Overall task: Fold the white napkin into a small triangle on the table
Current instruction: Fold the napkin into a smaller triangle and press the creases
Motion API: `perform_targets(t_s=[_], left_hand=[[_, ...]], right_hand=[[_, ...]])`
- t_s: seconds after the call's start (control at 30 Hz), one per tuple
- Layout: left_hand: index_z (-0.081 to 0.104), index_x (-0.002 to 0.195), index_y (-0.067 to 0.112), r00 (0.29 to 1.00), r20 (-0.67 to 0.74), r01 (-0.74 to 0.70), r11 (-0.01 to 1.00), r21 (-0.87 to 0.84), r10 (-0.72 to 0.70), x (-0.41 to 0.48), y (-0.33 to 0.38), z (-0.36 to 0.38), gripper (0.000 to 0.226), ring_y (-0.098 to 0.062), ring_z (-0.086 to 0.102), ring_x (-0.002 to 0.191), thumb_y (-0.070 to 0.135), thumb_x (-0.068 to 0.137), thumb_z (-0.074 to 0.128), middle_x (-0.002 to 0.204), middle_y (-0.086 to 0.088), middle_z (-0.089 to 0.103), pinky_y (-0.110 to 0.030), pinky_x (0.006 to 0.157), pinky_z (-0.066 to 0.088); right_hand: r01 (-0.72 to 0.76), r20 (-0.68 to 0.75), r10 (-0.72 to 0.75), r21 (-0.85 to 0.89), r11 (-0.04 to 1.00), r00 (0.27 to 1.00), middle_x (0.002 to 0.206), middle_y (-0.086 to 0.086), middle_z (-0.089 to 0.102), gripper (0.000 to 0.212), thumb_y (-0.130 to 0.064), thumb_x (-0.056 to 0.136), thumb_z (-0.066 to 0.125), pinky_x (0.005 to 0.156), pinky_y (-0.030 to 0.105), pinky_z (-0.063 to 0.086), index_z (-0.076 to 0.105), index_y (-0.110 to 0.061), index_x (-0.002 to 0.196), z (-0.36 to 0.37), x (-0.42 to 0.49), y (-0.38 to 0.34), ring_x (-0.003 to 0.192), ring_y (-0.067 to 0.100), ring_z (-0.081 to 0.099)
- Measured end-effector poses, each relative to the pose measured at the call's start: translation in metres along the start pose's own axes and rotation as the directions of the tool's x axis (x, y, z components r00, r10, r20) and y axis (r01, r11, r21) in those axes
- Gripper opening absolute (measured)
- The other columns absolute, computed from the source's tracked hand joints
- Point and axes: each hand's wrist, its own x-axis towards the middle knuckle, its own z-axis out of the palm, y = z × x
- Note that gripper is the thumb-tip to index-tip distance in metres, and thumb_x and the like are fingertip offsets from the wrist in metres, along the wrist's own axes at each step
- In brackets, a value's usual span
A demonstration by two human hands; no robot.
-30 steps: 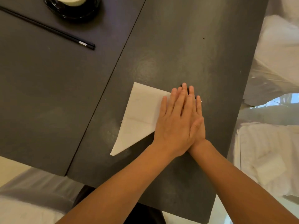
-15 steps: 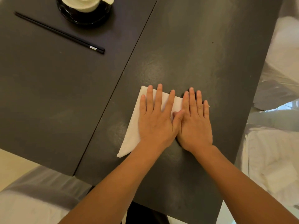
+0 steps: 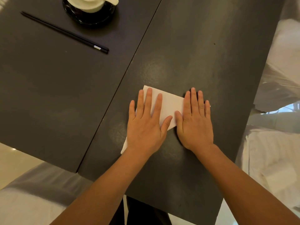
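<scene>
Napkin (image 3: 168,105), white and folded into a triangle, lies flat on the dark table (image 3: 186,51), close to the near edge and just right of the seam where two tabletop panels meet. Both hands press down on it, palms flat and fingers stretched out, gripping nothing. The left hand (image 3: 146,127) covers the napkin's left part; its fingers point away from the person and its thumb reaches toward the middle of the paper. A small white corner of the napkin sticks out from under that hand's wrist side, near the table edge. The right hand (image 3: 195,125) lies on the napkin's right part, with its outer fingers over the far right tip, where only a sliver of white shows. The two hands are apart, with a strip of bare napkin between them, and the two thumbs lie near each other without touching. Both forearms come in from the near edge of the view.

Well apart from the napkin, on the left panel, a pair of black chopsticks (image 3: 65,32) lies at a slant. Beyond them, at the far edge, a black saucer (image 3: 88,17) holds a white cup (image 3: 87,4), cut off by the edge of the view. White cloth (image 3: 272,159) lies off the table to the right.
</scene>
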Motion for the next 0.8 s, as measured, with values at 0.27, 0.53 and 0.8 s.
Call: perform_targets(t_s=[0.27,0.53,0.8], left_hand=[[-0.007,0.156,0.014,0.999,0.047,0.010,1.000,-0.001,-0.010,-0.034,-0.023,-0.003,0.075,-0.033,-0.013,0.150,0.059,0.100,0.012,0.164,-0.009,-0.012,-0.050,0.123,0.007],[-0.006,0.156,0.011,0.998,0.052,0.027,1.000,-0.002,-0.026,-0.051,-0.032,-0.002,0.077,-0.033,-0.011,0.150,0.059,0.099,0.013,0.164,-0.010,-0.010,-0.050,0.123,0.006],[0.001,0.156,0.012,0.999,0.040,0.012,1.000,-0.007,-0.012,-0.063,-0.041,0.002,0.078,-0.032,-0.008,0.151,0.063,0.099,0.014,0.165,-0.010,-0.004,-0.049,0.123,0.006]], right_hand=[[-0.034,0.050,0.038,-0.080,0.996,0.998,0.164,0.009,-0.007,0.066,-0.047,0.102,0.011,0.123,0.046,0.001,-0.005,-0.009,0.154,0.003,0.000,-0.001,0.151,0.024,-0.011],[-0.040,0.056,0.046,-0.093,0.995,0.997,0.164,0.009,-0.006,0.067,-0.046,0.102,0.012,0.123,0.047,0.003,-0.003,-0.009,0.155,0.003,0.000,-0.001,0.151,0.025,-0.009],[-0.040,0.057,0.046,-0.090,0.995,0.997,0.164,0.010,-0.005,0.066,-0.046,0.102,0.012,0.123,0.047,0.002,-0.003,-0.009,0.155,0.002,0.000,-0.002,0.151,0.025,-0.009]])
